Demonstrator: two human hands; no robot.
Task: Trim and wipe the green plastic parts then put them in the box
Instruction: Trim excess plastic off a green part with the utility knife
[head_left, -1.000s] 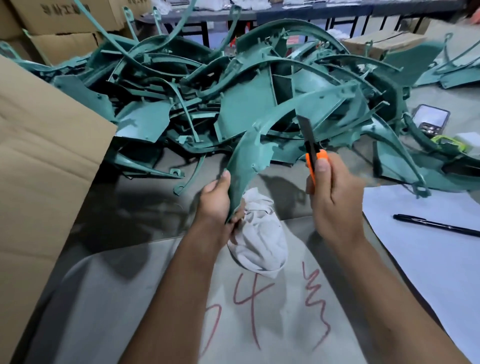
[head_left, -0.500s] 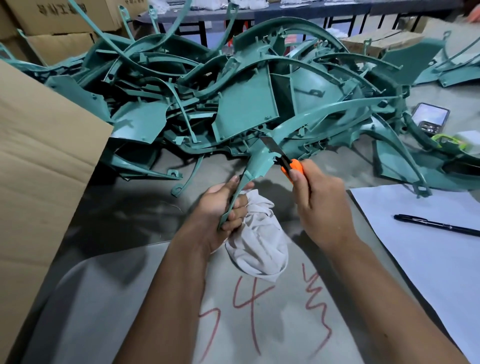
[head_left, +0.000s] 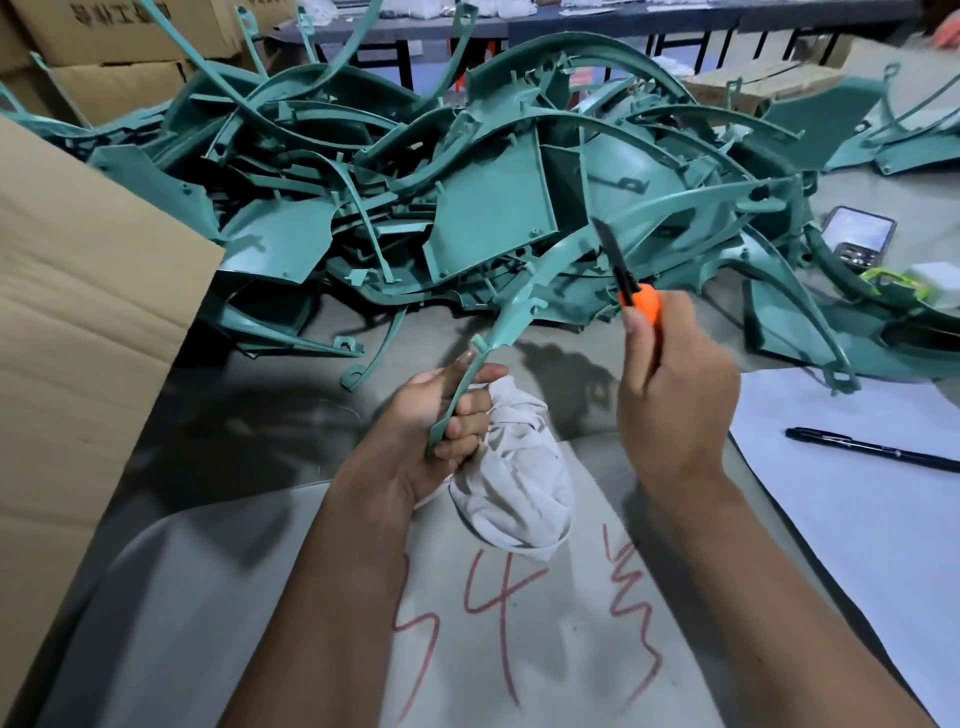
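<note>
Knife (head_left: 621, 267) lifted off the green strip (head_left: 511, 312) since a moment ago; my right hand (head_left: 670, 395) grips it, left hand (head_left: 441, 415) clamps strip and rag (head_left: 514, 478). Trimming pass likely done.

Light is even and fairly bright, seemingly from overhead. The hands (head_left: 561, 415) throw soft dark shadows on the bench (head_left: 291, 426) towards the parts pile (head_left: 467, 208). Wide-angle bending curves the frame edges. The far right edge is smeared; the background is soft.
</note>
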